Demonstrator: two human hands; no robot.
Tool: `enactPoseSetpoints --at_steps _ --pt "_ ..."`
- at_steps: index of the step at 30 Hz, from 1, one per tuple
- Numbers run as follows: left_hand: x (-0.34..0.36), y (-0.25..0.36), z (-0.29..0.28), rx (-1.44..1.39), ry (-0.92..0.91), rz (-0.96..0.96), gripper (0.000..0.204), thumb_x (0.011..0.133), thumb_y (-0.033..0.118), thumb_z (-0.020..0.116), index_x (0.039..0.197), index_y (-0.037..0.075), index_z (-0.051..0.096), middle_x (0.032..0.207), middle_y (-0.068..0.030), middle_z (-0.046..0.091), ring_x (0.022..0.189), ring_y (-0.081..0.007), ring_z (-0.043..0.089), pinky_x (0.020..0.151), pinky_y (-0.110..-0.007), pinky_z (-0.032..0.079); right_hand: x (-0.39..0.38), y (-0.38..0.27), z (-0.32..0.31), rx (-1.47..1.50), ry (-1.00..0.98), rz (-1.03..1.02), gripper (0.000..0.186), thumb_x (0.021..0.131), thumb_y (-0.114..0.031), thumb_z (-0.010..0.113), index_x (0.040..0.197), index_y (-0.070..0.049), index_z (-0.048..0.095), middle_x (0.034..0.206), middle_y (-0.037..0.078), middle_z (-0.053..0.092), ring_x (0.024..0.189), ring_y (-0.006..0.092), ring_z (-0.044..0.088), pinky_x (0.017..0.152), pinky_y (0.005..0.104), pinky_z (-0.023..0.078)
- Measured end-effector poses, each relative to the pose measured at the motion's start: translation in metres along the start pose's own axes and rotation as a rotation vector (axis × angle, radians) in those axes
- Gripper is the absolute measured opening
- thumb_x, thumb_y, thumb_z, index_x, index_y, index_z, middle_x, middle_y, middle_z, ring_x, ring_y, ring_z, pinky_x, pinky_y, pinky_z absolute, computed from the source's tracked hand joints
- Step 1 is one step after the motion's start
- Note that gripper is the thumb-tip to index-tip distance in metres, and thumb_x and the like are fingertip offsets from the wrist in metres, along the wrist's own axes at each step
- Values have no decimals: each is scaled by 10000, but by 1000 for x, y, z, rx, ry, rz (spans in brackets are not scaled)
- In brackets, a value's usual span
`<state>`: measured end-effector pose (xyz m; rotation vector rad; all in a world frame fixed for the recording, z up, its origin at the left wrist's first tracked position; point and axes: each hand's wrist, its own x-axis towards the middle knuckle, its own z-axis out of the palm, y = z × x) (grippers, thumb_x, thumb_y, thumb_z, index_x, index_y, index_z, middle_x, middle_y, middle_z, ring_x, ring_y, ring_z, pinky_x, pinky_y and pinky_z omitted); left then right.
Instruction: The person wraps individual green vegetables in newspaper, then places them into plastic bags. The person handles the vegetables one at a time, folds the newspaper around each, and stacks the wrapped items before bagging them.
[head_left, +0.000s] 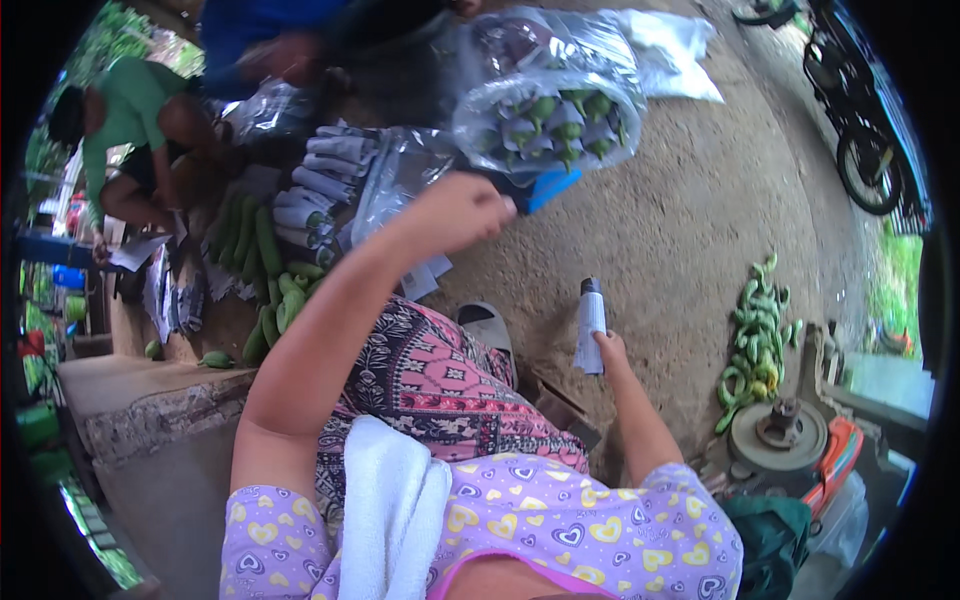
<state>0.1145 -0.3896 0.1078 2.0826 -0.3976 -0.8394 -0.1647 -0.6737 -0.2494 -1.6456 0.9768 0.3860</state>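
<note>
My right hand [609,350] is closed round the lower part of a paper-wrapped vegetable [590,325], held upright with its dark end sticking out at the top. My left hand [462,212] reaches forward with its fingers curled, just below a clear plastic bag [468,140]. Motion softens its fingertips, and whatever they may hold cannot be made out. Inside the bag, several paper-wrapped vegetables [567,131] stand packed with their green stem ends showing. More wrapped rolls [322,180] lie stacked to the left of the bag, beside long unwrapped green vegetables [265,240].
At the far left a person in green [130,110] crouches with a sheet of paper [138,252]. Another person in blue [265,40] is at the top. Curved green vegetables [757,340] lie in a heap on the right. A motorbike [868,160] stands beyond, and a round disc [778,437] is nearer.
</note>
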Motion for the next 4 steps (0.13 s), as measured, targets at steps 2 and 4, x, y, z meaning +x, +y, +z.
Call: enactPoseSetpoints --at_steps 2,4 --pt "-18 -7 10 246 -86 9 412 868 409 645 858 7 730 820 -133 721 764 -220 673 754 -367 504 -10 -37 19 292 -138 -126 529 797 -301 688 1234 -24 575 1096 191 670 999 336 657 872 398 500" --pt "-36 -1 11 450 -83 26 433 859 434 646 871 12 741 868 -156 736 791 -258 693 775 -394 505 -57 -96 43 430 -218 -369 525 830 -273 653 1279 -27 536 1172 194 653 1055 353 635 915 397 482"
